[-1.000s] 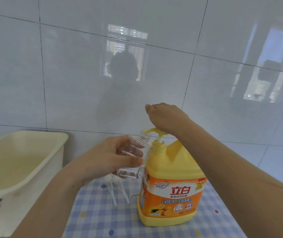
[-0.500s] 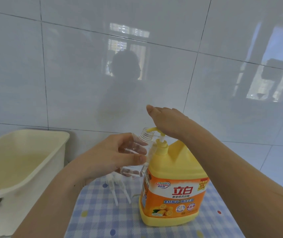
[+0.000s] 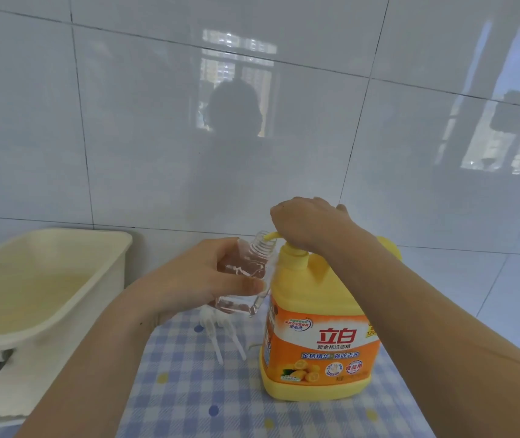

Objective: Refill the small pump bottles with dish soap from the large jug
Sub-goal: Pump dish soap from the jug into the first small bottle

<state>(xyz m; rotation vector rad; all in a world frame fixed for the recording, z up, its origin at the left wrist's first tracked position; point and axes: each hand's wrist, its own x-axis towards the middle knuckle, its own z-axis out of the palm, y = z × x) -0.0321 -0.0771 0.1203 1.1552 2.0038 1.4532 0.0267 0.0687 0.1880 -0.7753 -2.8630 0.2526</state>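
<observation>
Head view, worktop against white tiled wall [image 3: 126, 137].

- Large dish soap jug [image 3: 318, 343]: yellow body, orange label, upright on blue checked tablecloth [image 3: 205, 390], right of centre.
- Right hand [image 3: 309, 226]: on top of the jug's yellow pump head [image 3: 293, 257], fingers bent down over it and covering its top. Only the spout tip [image 3: 269, 237] sticks out to the left.
- Left hand [image 3: 202, 279]: grasps the small clear bottle [image 3: 246, 279] round its body, thumb across the front. Bottle is off the table, just left of the jug, tilted with its threaded neck up and to the right. No cap on it. The open mouth meets the spout tip.
- Fill level in the bottle: cannot tell.
- White pump tops [image 3: 217, 336] with dip tubes lie on the cloth below the bottle, beside the jug.
- Cream plastic tub [image 3: 63, 248] stands at far left, apart from the cloth.
</observation>
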